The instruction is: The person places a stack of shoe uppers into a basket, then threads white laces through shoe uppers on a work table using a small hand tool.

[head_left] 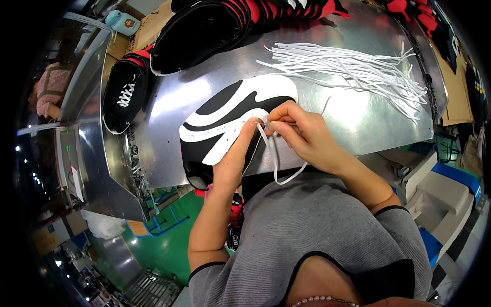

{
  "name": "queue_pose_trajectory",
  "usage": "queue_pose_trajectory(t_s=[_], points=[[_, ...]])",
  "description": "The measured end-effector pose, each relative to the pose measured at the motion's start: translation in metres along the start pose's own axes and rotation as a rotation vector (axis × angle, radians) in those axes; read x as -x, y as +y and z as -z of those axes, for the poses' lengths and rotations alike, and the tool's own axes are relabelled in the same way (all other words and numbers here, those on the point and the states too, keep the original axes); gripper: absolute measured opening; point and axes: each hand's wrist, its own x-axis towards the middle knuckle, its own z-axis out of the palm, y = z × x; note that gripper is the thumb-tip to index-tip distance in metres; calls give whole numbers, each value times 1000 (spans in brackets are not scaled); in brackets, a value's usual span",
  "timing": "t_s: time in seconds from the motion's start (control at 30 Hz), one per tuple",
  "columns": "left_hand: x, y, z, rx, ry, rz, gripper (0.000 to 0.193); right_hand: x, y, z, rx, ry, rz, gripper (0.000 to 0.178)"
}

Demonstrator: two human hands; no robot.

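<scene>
A black and white shoe upper (215,110) lies on its side on the metal table, its white eyelet strip turned toward me. My left hand (232,161) is closed on the eyelet edge, thumb on top near the upper end of the strip; its other fingers are hidden beneath. Right at that thumb tip, my right hand (304,134) pinches a white shoelace (276,166) between thumb and fingers. The lace hangs in a loop below both hands, and part of it meets the eyelet strip. Exactly how it passes through the holes is hidden by my fingertips.
Loose white laces (353,71) lie in a heap at the back right of the metal table (169,97). A black upper with white lacing (125,94) stands at left. Several stacked black and red uppers (204,36) line the back, near a light-blue bottle (123,23).
</scene>
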Motion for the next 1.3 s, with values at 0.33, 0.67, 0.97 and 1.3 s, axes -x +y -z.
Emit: queue_pose_trajectory(t_s=[0.33, 0.67, 0.97, 1.3], points=[[6, -16, -11, -297, 60, -128, 24, -10, 2, 4, -2, -6, -9, 9], [3, -37, 19, -526, -128, -369, 37, -31, -6, -14, 668, -170, -45, 20], [1, -5, 14, -63, -65, -185, 27, -27, 19, 33, -153, -81, -332, 62], [-1, -1, 42, -1038, -170, -240, 33, -47, 46, 14, -227, 306, -256, 36]])
